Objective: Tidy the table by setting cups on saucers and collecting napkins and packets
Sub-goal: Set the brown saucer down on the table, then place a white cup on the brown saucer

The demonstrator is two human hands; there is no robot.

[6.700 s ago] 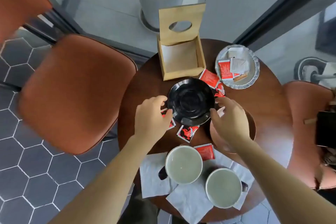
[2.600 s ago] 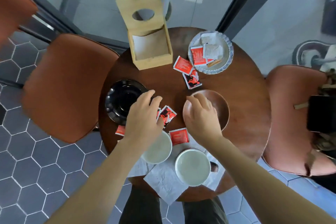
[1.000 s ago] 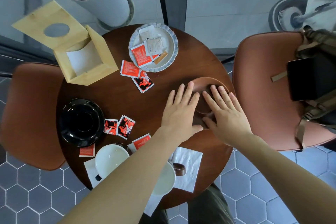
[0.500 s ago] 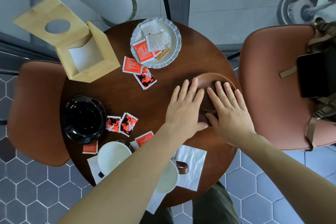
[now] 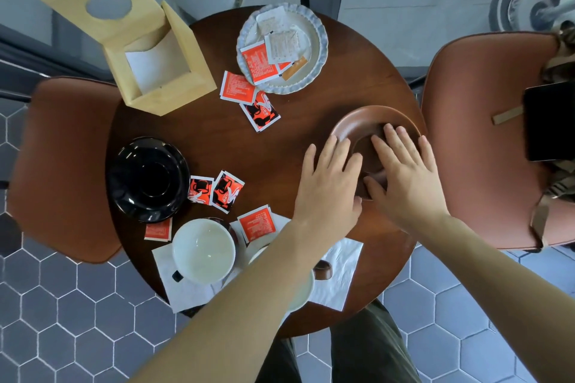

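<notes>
Head view shows our two hands lying flat, fingers spread, on the brown saucer (image 5: 357,124), which sits close to the right edge of the round worktop (image 5: 295,121). The left hand (image 5: 329,186) rests on its near-left rim and the right hand (image 5: 404,177) covers its middle; neither one pinches anything. We judge that the main risk is here: if we push the saucer more to the right, it can slide over the edge toward the chair (image 5: 485,140). The black saucer (image 5: 146,179) stands well apart on the left. The white cup (image 5: 203,250) stands on a napkin (image 5: 174,286) at the near edge, and our left forearm passes just above the second cup (image 5: 300,292), so pulling the arm back carelessly can tip it. Several red packets (image 5: 236,87) lie loose around and may be swept off.
</notes>
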